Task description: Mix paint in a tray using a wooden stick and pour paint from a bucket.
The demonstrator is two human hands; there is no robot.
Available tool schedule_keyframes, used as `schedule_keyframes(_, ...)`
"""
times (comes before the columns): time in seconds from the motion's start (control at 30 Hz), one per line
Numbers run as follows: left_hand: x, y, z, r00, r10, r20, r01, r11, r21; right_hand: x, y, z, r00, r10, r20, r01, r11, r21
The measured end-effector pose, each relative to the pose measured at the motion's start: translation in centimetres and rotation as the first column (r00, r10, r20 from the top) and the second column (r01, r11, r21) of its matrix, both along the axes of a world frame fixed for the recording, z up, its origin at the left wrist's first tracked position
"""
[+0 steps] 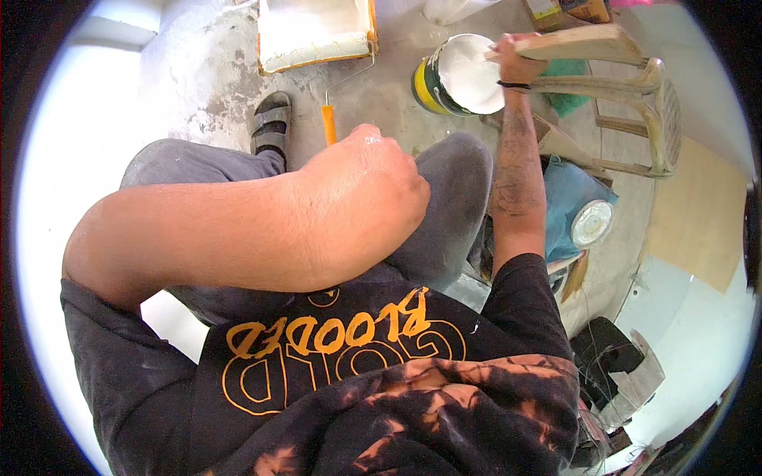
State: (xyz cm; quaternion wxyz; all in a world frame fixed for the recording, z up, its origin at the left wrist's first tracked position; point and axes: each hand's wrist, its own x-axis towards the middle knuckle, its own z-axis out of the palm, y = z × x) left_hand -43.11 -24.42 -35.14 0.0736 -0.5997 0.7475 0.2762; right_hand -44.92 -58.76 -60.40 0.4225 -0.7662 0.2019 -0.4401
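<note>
My right hand (520, 57) is closed around a pale wooden piece (587, 43), whose narrow tip juts out over the rim of a paint bucket (429, 83). Thick white paint (472, 73) shows inside the bucket, which is yellow and dark green. My left hand (385, 163) is curled shut above my knees, with a wet white smear on it; its inner side faces away. Beyond it, the orange handle of a paint roller (329, 125) runs behind my forearm, so I cannot tell whether the hand holds it. The roller's wire frame reaches a paint tray (278, 63).
At right stands a wooden stool (663, 119), its legs close to my right arm. Below it are a blue cloth or bag (563, 190), a round white lid (592, 223) and a brush-like bundle of bristles (575, 276). My sandalled foot (272, 127) rests beside the tray.
</note>
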Motion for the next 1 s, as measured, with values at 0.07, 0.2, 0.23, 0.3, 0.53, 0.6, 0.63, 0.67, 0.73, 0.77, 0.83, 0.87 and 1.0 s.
schedule_keyframes(0.07,0.1,0.0,-0.2,1.0,-0.007,0.001,0.007,1.0,0.02,-1.6,-1.8,2.1,0.997,-0.029,-0.067,0.04,0.987,0.158)
schedule_keyframes(0.2,0.3,0.5,-0.2,0.999,-0.05,-0.01,0.05,0.997,-0.055,-6.5,-5.6,1.4,0.995,-0.015,-0.102,0.063,0.868,0.492)
schedule_keyframes(0.23,0.4,0.8,0.0,0.999,-0.037,-0.003,0.037,0.998,-0.054,-6.7,-4.2,1.7,0.998,-0.064,0.023,0.04,0.825,0.563)
schedule_keyframes(0.3,0.1,1.3,0.4,0.999,-0.024,0.039,0.024,1.0,-0.005,-7.1,-1.3,2.8,0.981,-0.125,0.149,0.004,0.78,0.626)
schedule_keyframes(0.53,-0.2,0.7,-0.3,0.996,-0.086,-0.03,0.086,0.996,-0.015,-0.5,6.8,6.5,0.945,-0.117,0.305,0.046,0.972,0.23)
schedule_keyframes(0.6,-0.2,-0.6,-0.3,0.995,-0.1,-0.013,0.1,0.995,0.007,1.0,2.5,1.6,0.979,-0.155,0.133,0.175,0.973,-0.152)
schedule_keyframes(0.63,0.1,-1.0,-0.5,0.994,-0.105,-0.015,0.105,0.994,0.009,0.7,0.9,-0.3,0.978,-0.16,0.132,0.179,0.972,-0.151)
schedule_keyframes(0.67,0.4,-1.4,-0.6,0.993,-0.111,-0.029,0.11,0.994,-0.023,0.0,-0.6,-1.4,0.983,-0.168,0.078,0.181,0.964,-0.197)
schedule_keyframes(0.73,0.7,-0.9,-0.5,0.996,-0.078,-0.038,0.077,0.996,-0.036,-0.2,0.4,-1.2,0.996,-0.051,0.076,0.062,0.986,-0.152)
schedule_keyframes(0.77,0.7,-0.3,0.0,0.999,-0.043,-0.009,0.042,0.998,-0.045,-0.3,1.7,0.1,0.996,-0.024,0.088,0.036,0.989,-0.14)
schedule_keyframes(0.83,0.6,-0.5,-0.1,0.999,-0.048,-0.016,0.047,0.995,-0.087,-3.2,1.9,2.8,0.995,-0.01,-0.097,0.026,0.986,0.164)
schedule_keyframes(0.87,0.3,-0.3,0.3,0.999,-0.042,0.014,0.043,0.997,-0.062,-3.0,2.4,3.4,0.996,0.0,-0.092,0.015,0.986,0.167)
schedule_keyframes(1.0,-0.9,1.2,-0.3,0.999,-0.045,0.003,0.045,0.994,-0.095,-1.4,4.7,5.7,0.994,-0.003,0.106,-0.038,0.924,0.381)
